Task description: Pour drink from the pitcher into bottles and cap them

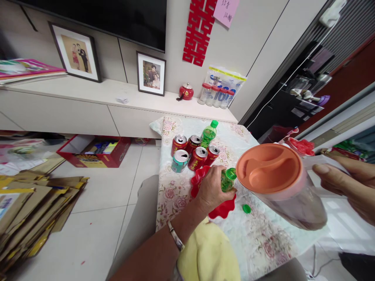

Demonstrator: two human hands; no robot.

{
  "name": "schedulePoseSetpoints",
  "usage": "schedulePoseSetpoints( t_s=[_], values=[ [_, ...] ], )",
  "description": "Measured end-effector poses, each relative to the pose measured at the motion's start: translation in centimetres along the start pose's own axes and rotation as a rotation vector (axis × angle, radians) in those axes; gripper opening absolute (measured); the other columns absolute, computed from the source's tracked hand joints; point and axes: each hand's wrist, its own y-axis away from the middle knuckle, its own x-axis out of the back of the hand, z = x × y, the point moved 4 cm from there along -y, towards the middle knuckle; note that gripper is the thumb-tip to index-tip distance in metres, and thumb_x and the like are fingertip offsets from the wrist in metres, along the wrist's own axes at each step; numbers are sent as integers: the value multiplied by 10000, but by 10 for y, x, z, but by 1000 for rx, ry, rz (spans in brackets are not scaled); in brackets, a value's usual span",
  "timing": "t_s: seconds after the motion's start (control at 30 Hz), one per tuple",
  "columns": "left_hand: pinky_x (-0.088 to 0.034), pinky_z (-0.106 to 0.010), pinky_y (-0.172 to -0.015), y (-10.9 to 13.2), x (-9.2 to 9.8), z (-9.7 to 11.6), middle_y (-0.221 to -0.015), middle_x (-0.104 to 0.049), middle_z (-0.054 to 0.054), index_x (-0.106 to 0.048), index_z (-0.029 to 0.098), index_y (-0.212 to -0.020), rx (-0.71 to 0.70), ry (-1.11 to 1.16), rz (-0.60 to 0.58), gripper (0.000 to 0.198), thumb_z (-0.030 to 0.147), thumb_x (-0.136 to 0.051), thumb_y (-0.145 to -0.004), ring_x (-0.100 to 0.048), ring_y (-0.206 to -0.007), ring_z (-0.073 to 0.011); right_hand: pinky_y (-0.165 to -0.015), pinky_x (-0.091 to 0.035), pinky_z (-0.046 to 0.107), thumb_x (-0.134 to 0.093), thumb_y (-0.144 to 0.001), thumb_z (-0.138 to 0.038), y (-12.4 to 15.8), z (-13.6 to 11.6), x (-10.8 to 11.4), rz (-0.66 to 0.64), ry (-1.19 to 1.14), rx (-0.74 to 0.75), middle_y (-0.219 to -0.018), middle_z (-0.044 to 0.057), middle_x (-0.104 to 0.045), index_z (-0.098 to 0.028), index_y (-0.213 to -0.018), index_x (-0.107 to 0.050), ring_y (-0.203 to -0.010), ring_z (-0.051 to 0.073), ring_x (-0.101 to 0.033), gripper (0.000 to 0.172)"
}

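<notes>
My left hand (215,187) is closed around a green plastic bottle (228,180), whose cap is off. The bottle stands over a red scalloped tray (224,210). My right hand (348,179) grips the handle of a clear pitcher (295,208) with an orange lid (269,168). The pitcher is tilted toward the bottle, its lid edge close to the bottle mouth; I cannot tell whether liquid flows. A green bottle cap (246,208) lies on the cloth below the pitcher. Beyond my left hand stand several opened red cans (198,158), a teal can (179,160) and a capped green bottle (208,134).
A flowered tablecloth (172,207) covers the small table. Behind it, a white cabinet (123,97) bears picture frames (151,74), a red jar (186,92) and several red-lidded glass jars (215,96). Left on the floor are a red box (90,156) and flattened cardboard (38,218).
</notes>
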Motion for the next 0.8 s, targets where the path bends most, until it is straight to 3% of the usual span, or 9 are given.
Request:
schedulePoseSetpoints(
  t_s=[0.37, 0.63, 0.8],
  values=[
    [-592, -468, -945, 0, -1, -2, -1120, -650, -88, -503, 236, -1178, -6, -9, 1, 573, 321, -819, -707, -676, -1062, -309, -636, -507, 200, -900, -729, -586, 2, 7, 4, -11, 5, 8, -1078, -108, -778, -438, -1139, -798, -811, 178, -639, 447],
    [-589, -487, -950, 0, -1, -1, -1126, -650, -107, -510, 216, -1182, -4, -21, 0, 565, 331, -811, -718, -675, -1079, -327, -642, -497, 202, -904, -712, -594, 2, -5, 0, 9, 1, 11, -944, -99, -782, -431, -1091, -810, -778, 172, -639, 423],
    [-586, -463, -960, 0, -1, -1, -1123, -649, -77, -505, 246, -1177, -4, -14, 6, 573, 320, -827, -709, -676, -1077, -306, -683, -510, 213, -880, -798, -536, 2, 13, 6, -11, 17, 2, -1081, -109, -774, -445, -1209, -774, -832, 182, -637, 434]
  ],
)
